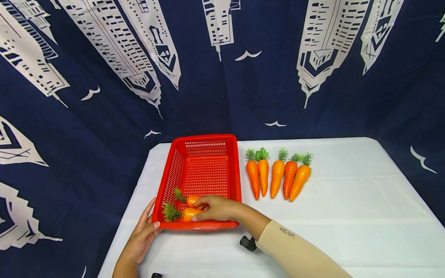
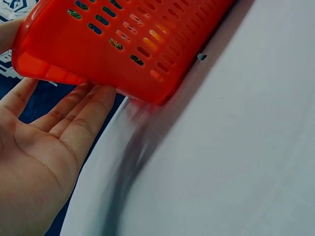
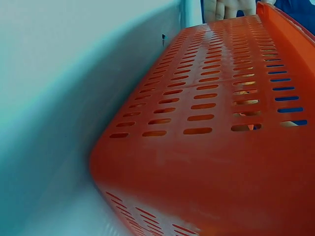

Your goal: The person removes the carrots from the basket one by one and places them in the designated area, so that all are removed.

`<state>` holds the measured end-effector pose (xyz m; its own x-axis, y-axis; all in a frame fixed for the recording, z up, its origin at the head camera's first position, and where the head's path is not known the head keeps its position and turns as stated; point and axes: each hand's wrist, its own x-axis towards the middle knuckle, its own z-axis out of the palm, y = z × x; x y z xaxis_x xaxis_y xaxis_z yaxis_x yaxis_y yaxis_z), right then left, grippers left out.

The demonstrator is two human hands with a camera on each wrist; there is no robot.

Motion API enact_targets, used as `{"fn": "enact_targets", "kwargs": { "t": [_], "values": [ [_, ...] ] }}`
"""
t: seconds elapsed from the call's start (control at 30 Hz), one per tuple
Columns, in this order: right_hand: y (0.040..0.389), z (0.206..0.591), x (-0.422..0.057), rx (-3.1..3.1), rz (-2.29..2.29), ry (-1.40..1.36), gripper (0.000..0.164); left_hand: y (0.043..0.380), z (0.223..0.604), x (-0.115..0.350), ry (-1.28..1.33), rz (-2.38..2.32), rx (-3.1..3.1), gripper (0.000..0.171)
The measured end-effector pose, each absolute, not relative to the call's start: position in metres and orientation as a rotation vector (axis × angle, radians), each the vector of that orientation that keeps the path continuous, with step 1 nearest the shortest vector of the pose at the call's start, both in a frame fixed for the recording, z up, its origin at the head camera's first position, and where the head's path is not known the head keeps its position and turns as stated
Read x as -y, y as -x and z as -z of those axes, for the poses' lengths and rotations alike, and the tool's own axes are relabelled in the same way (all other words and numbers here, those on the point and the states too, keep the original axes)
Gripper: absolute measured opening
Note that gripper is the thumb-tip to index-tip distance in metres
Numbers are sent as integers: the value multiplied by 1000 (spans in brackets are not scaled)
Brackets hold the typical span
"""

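A red plastic basket (image 1: 237,177) with slotted walls sits on the white table. Two orange carrots lie in its near end, leafy tops to the left: a near carrot (image 1: 188,215) and a far carrot (image 1: 192,201). My right hand (image 1: 217,207) reaches over the basket's near right corner and grips the near carrot, thumb on its near side and fingertips between the two carrots. The hand hides their tips. My left hand (image 1: 141,236) holds the basket's near left corner, thumb on the rim, its fingers (image 2: 78,115) against the outer side.
Several more carrots (image 1: 277,177) lie in a row right of the basket, green tops toward the back. A small black object (image 1: 247,243) is on the table beside the right forearm; another black piece (image 1: 157,275) shows at the front edge. A dark blue printed cloth (image 1: 264,96) hangs behind.
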<state>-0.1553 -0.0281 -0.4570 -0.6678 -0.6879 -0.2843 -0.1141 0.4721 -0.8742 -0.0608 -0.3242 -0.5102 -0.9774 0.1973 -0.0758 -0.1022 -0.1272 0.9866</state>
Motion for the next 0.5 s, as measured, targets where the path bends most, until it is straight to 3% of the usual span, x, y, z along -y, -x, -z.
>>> {"fn": "enact_targets", "kwargs": {
  "t": [0.5],
  "values": [
    [158, 456, 28, -2053, 1142, 687, 60, 59, 509, 324, -124, -2225, -1917, 74]
  ]
}}
